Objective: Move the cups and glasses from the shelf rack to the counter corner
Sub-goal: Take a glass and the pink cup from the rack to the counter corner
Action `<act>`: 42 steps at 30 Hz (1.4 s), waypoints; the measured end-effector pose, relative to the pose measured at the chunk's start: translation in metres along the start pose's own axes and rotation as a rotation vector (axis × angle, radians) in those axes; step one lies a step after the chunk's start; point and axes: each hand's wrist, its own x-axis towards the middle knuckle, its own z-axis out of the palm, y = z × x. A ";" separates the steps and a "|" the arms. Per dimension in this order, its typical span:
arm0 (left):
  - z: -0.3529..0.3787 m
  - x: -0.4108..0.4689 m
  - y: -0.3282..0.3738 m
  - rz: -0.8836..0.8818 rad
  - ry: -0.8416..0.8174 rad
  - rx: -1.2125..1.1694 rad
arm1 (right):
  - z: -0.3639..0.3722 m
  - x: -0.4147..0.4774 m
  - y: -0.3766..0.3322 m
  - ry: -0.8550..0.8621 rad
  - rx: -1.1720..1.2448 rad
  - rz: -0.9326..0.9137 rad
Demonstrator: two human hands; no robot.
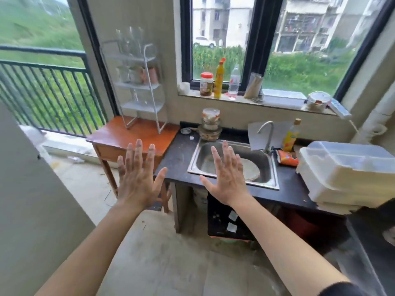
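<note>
A white wire shelf rack [152, 86] stands on a small wooden table [119, 136] at the back left. Clear glasses [130, 42] sit on its top tier, blurred. Its middle tier holds cups [136, 74], some pale and some copper-coloured. The lower tiers look bare. My left hand [136, 178] and my right hand [227, 176] are both stretched out in front of me, palms down, fingers spread, holding nothing. Both hover short of the dark counter [177, 161], well below and in front of the rack.
A steel sink [269, 167] with a tap is set in the counter. Stacked jars [210, 124] stand behind it, a plastic box [346, 167] at the right. Bottles and jars line the window sill [277, 102]. A grey panel [32, 199] rises at my left.
</note>
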 end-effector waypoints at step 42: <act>0.252 0.572 -0.487 0.049 -0.325 0.002 | 0.315 0.650 -0.211 0.043 0.191 0.240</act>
